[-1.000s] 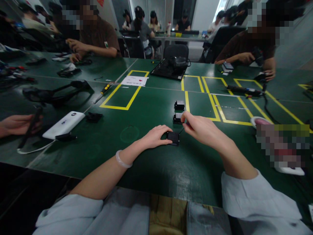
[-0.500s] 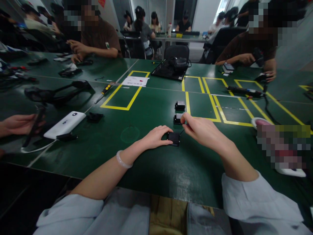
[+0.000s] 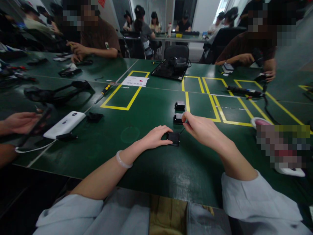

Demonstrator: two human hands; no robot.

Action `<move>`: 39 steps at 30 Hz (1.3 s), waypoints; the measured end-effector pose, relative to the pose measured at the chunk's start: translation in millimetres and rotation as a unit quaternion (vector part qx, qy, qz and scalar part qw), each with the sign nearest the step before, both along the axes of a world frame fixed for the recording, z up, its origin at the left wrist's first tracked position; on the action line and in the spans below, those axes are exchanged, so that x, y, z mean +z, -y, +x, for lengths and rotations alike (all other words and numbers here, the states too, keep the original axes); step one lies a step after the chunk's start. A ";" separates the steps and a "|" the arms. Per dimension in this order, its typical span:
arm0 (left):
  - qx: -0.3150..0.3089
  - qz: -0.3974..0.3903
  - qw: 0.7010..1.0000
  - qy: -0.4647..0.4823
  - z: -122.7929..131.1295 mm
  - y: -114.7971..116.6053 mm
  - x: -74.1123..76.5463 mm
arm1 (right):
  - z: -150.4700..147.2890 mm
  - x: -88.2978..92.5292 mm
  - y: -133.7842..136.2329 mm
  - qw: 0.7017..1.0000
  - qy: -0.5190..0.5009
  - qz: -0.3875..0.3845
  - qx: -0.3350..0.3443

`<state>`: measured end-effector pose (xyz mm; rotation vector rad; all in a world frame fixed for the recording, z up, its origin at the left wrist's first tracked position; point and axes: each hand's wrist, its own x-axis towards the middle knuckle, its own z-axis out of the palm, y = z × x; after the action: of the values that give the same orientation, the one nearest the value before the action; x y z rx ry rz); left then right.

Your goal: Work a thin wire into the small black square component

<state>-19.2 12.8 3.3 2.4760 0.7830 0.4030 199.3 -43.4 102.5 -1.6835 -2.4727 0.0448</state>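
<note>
On the green table (image 3: 146,163), my left hand (image 3: 156,136) holds a small black square-shaped part (image 3: 173,138) between thumb and fingers. My right hand (image 3: 199,129) is closed in a pinch just beyond it, to the right. A thin dark rod (image 3: 182,131) runs from those fingertips to the part's right edge; its upper end is hidden in my fingers, so its kind cannot be made out. Behind the held part are two similar black pieces with grey tops, one nearer (image 3: 178,118) and partly behind my right fingertips, the other farther off (image 3: 180,105).
A white power bank (image 3: 65,124) and a black clip-like piece (image 3: 94,117) lie to the left, near another person's hand (image 3: 18,122) holding a dark device. A yellow-black screwdriver (image 3: 105,89) lies farther back. A black tray (image 3: 168,71) stands beyond. Yellow tape (image 3: 216,107) marks the right.
My two hands and the black part stay almost where they were. At the left, the other person's hand and dark device have shifted slightly, and more of that person's arm shows.
</note>
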 end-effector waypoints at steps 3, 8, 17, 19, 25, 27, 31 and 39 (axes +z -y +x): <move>0.000 0.002 1.000 0.000 -0.1 0.0 -0.7 | -1.1 2.5 1.3 1.000 -0.004 -0.002 -0.003; 0.003 0.000 1.000 -0.003 0.8 0.2 0.1 | -5.6 6.0 0.6 0.994 0.091 0.000 -0.065; 0.004 -0.002 1.000 0.000 0.6 0.2 0.5 | -1.6 2.8 1.4 1.000 0.015 -0.008 -0.021; 0.003 -0.001 1.000 -0.003 0.4 -0.1 -0.4 | -1.7 3.5 2.0 1.000 0.012 -0.006 -0.022; 0.003 0.002 1.000 -0.002 0.7 -0.3 -2.0 | -5.2 3.6 1.4 0.997 0.070 0.002 -0.034; 0.002 0.003 1.000 -0.002 0.6 -0.4 -2.1 | -5.8 2.7 1.5 0.996 0.088 0.004 -0.026; 0.001 0.003 1.000 -0.001 0.1 -0.3 -1.5 | -4.7 1.4 3.5 0.999 0.047 0.006 0.018; 0.001 0.001 1.000 0.000 0.6 0.0 -0.4 | -7.7 6.2 5.1 0.997 0.073 0.003 -0.016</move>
<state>-18.7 12.8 2.9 2.4765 0.7851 0.4047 191.5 -48.5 108.7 -1.7826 -2.5456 -0.0925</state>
